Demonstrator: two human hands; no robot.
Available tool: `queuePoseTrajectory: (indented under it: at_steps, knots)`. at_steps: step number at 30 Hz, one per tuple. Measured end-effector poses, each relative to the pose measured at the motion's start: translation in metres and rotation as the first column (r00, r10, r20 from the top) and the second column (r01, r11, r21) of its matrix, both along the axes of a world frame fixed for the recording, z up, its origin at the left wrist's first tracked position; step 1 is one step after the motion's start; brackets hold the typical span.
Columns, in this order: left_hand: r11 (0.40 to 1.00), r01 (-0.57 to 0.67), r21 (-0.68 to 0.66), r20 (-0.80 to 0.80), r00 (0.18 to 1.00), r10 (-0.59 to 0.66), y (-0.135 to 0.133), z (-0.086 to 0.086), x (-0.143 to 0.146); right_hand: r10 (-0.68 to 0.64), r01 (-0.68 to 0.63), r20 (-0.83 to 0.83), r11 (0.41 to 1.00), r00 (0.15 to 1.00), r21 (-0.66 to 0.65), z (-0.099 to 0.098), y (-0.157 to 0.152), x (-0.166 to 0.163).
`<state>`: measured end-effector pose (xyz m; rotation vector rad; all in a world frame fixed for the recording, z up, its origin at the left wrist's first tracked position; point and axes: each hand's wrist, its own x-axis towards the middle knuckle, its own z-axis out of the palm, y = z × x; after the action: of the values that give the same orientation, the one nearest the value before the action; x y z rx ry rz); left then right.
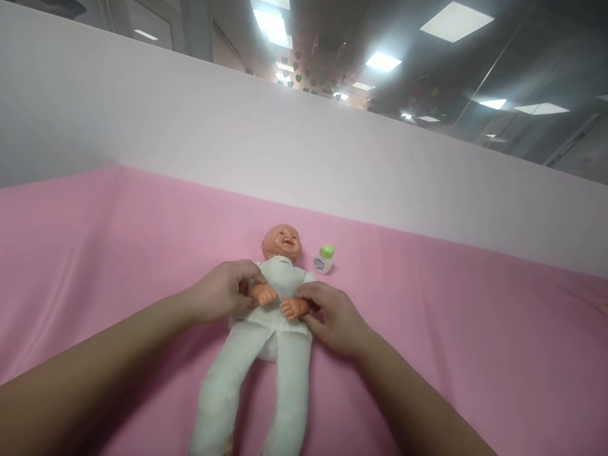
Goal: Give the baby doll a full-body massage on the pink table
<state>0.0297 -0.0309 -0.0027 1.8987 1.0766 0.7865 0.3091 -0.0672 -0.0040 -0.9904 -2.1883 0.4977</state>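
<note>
A baby doll [278, 278] with a white cloth body lies on its back on a pink sheet, its bald plastic head away from me and its legs toward me. My left hand [232, 290] grips the doll's arm on the left, just behind its plastic hand. On the other side, my right hand [332, 313] is closed around the doll's other arm near the wrist. Both doll hands rest over the belly, close together. A small clear bottle [323, 259] with a green cap stands beside the doll's head, to the right.
The pink sheet [475, 329] covers the surface and has some creases. A white wall or partition [304, 152] rises along the far edge. Above it are glass [532, 63] and bright ceiling lights.
</note>
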Motion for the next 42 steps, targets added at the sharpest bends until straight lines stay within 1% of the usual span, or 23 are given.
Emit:
queuePoseTrajectory:
  at_steps: [1,3,5,6,9,10,12,14,16,18,19,20,22,24,26,28,31,33,34,36,38,40,42]
  knots:
    - [0.998,0.043,0.048,-0.062,0.997,-0.04,-0.002,0.002,0.002,0.039,-0.042,0.047,0.998,0.998,0.054,-0.002,-0.001,-0.002]
    - [0.981,0.102,0.162,-0.16,0.984,-0.075,-0.003,0.004,0.005,0.049,-0.06,0.091,0.99,0.995,0.125,-0.005,0.0,-0.004]
    - [0.965,0.117,0.234,-0.207,0.976,-0.068,-0.002,0.005,0.005,0.046,-0.059,0.099,0.989,0.994,0.137,-0.006,0.002,-0.003]
    - [0.964,0.107,0.244,-0.205,0.977,-0.057,-0.002,0.004,0.004,0.051,-0.063,0.091,0.991,0.995,0.122,-0.006,0.002,-0.002]
    - [0.984,0.018,0.178,-0.113,0.994,0.003,0.001,-0.003,0.001,0.029,-0.03,0.009,0.999,1.0,0.024,-0.003,0.004,0.001]
    - [0.99,-0.026,0.137,-0.066,0.997,0.035,0.003,-0.006,-0.001,-0.014,0.013,-0.039,1.0,0.999,-0.023,-0.003,0.005,0.004]
    - [0.99,-0.126,0.062,0.025,0.992,0.125,0.01,-0.011,-0.007,-0.149,0.127,-0.174,0.983,0.973,-0.133,-0.005,0.012,0.011]
    - [0.973,-0.228,0.012,0.111,0.968,0.226,0.02,-0.014,-0.016,-0.296,0.217,-0.343,0.943,0.891,-0.25,-0.011,0.024,0.023]
    - [0.945,-0.322,-0.06,0.202,0.923,0.327,0.032,-0.016,-0.028,-0.414,0.259,-0.493,0.899,0.765,-0.354,-0.02,0.038,0.038]
    - [0.898,-0.405,-0.174,0.257,0.862,0.438,0.044,-0.018,-0.04,-0.545,0.293,-0.562,0.828,0.622,-0.479,-0.027,0.053,0.054]
    - [0.866,-0.446,-0.225,0.251,0.833,0.494,0.05,-0.02,-0.046,-0.61,0.303,-0.549,0.778,0.571,-0.55,-0.031,0.059,0.062]
    - [0.834,-0.49,-0.256,0.223,0.809,0.544,0.055,-0.023,-0.052,-0.658,0.303,-0.515,0.731,0.549,-0.611,-0.034,0.063,0.068]
    - [0.783,-0.558,-0.275,0.144,0.781,0.607,0.063,-0.028,-0.061,-0.706,0.289,-0.437,0.658,0.558,-0.695,-0.037,0.07,0.078]
    - [0.778,-0.565,-0.276,0.118,0.783,0.611,0.066,-0.031,-0.066,-0.706,0.283,-0.396,0.637,0.587,-0.718,-0.038,0.072,0.082]
    - [0.815,-0.513,-0.269,0.167,0.809,0.564,0.064,-0.029,-0.066,-0.686,0.295,-0.404,0.664,0.605,-0.687,-0.036,0.069,0.081]
    - [0.868,-0.447,-0.216,0.212,0.846,0.488,0.058,-0.022,-0.061,-0.641,0.321,-0.44,0.73,0.629,-0.604,-0.032,0.063,0.075]
    - [0.936,-0.336,-0.11,0.275,0.894,0.353,0.042,-0.009,-0.048,-0.515,0.339,-0.501,0.85,0.696,-0.404,-0.02,0.047,0.059]
    - [0.973,-0.222,-0.062,0.334,0.914,0.23,0.029,-0.001,-0.037,-0.412,0.316,-0.498,0.91,0.763,-0.269,-0.012,0.034,0.045]
    - [0.986,-0.166,-0.034,0.323,0.931,0.168,0.023,0.001,-0.032,-0.363,0.296,-0.464,0.931,0.808,-0.214,-0.008,0.026,0.038]
    - [0.998,-0.055,0.036,0.186,0.981,0.048,0.012,0.005,-0.022,-0.25,0.222,-0.323,0.968,0.913,-0.122,-0.002,0.013,0.023]
    - [0.992,0.052,0.111,0.004,0.999,-0.053,0.006,0.007,-0.016,-0.08,0.076,-0.144,0.996,0.986,-0.039,0.001,0.004,0.012]
    - [0.976,0.14,0.164,-0.113,0.986,-0.122,0.003,0.007,-0.012,0.044,-0.043,-0.012,0.999,0.999,0.013,0.002,0.001,0.004]
    - [0.963,0.189,0.192,-0.167,0.973,-0.158,0.003,0.007,-0.01,0.082,-0.084,0.052,0.996,0.995,0.026,0.0,0.0,0.001]
